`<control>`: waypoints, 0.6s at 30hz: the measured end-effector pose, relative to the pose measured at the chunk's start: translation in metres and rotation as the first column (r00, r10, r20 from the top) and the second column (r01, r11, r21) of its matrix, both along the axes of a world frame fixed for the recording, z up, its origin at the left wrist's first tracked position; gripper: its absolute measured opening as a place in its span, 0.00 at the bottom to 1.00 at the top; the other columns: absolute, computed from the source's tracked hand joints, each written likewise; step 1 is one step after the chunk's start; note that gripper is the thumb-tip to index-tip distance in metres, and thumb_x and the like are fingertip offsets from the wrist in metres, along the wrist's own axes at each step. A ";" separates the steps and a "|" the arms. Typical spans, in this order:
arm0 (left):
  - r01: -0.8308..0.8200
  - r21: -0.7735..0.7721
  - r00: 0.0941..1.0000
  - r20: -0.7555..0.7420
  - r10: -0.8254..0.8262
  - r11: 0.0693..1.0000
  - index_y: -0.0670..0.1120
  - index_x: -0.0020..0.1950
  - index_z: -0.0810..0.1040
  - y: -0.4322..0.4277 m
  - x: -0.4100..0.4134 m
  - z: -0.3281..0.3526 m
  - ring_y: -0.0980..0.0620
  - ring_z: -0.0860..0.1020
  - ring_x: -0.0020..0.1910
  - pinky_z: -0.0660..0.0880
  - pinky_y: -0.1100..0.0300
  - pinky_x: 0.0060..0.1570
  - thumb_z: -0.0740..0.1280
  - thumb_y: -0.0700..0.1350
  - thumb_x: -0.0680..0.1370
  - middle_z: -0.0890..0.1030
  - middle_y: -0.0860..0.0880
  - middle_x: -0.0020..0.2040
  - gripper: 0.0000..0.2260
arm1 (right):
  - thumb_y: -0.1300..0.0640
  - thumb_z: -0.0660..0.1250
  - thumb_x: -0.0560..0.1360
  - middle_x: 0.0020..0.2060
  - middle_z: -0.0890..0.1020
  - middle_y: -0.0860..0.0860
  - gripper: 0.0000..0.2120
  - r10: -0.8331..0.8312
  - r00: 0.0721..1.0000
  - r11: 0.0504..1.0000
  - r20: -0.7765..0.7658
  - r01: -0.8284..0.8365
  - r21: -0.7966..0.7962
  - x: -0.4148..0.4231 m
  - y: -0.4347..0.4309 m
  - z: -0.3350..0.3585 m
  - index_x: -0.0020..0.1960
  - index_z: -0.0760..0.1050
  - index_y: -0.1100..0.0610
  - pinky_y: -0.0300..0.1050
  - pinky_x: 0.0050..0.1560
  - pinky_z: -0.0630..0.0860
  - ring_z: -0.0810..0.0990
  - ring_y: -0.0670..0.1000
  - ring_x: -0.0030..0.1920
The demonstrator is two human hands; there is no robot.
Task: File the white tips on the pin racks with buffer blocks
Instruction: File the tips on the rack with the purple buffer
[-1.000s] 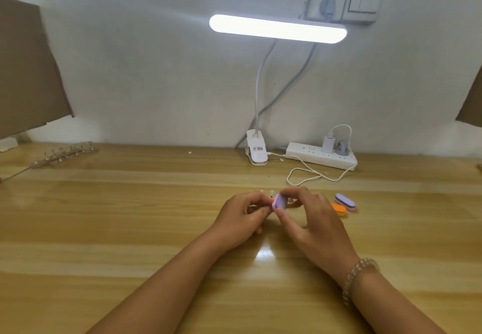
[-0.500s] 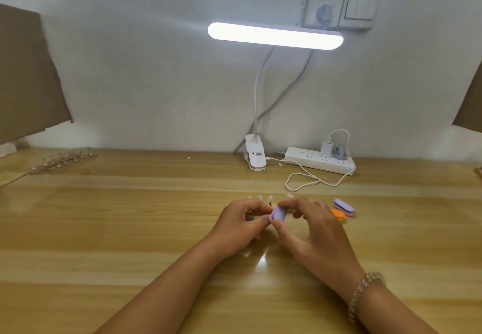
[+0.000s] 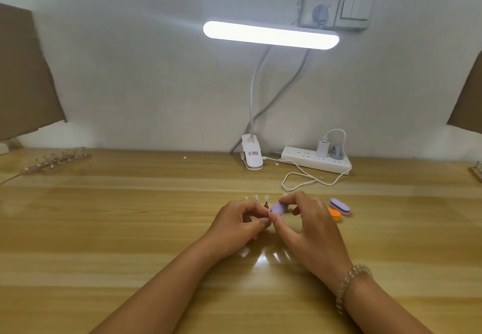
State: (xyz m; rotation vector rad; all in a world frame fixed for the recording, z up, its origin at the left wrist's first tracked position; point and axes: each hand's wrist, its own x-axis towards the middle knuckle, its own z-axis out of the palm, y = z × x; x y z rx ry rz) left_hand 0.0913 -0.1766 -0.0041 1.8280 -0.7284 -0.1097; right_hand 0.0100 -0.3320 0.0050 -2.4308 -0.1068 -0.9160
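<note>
Three buffer blocks: a lilac block (image 3: 277,208) pinched between thumb and fingers of the right hand (image 3: 310,226) at the middle of the desk (image 3: 130,229), and a purple block (image 3: 339,206) and an orange block (image 3: 334,214) lying close together just right of that hand. Four white tips (image 3: 256,198) stand in a row just beyond the knuckles, their rack hidden. Two pin racks show: the left rack (image 3: 57,163) near the far left corner, the right rack (image 3: 476,170) at the right edge. The left hand (image 3: 240,223) is curled, thumb and forefinger pressed together at the lilac block's near end; whether they pinch anything I cannot tell.

The left hand (image 3: 234,225) and right hand (image 3: 310,229) hid much of the pin rack (image 3: 266,204) and buffer block (image 3: 277,208). The right edge cut off another rack (image 3: 476,170).
</note>
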 end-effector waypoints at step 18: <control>0.015 0.007 1.000 -0.013 -0.015 1.000 0.50 0.46 0.85 0.002 -0.001 0.000 0.59 0.76 0.29 0.72 0.65 0.35 0.73 0.43 0.76 0.83 0.59 0.35 0.02 | 0.49 0.72 0.72 0.43 0.79 0.37 0.09 0.084 0.992 0.979 -0.089 -0.066 0.191 -0.002 0.000 0.000 0.48 0.75 0.47 0.43 0.42 0.76 0.77 0.45 0.43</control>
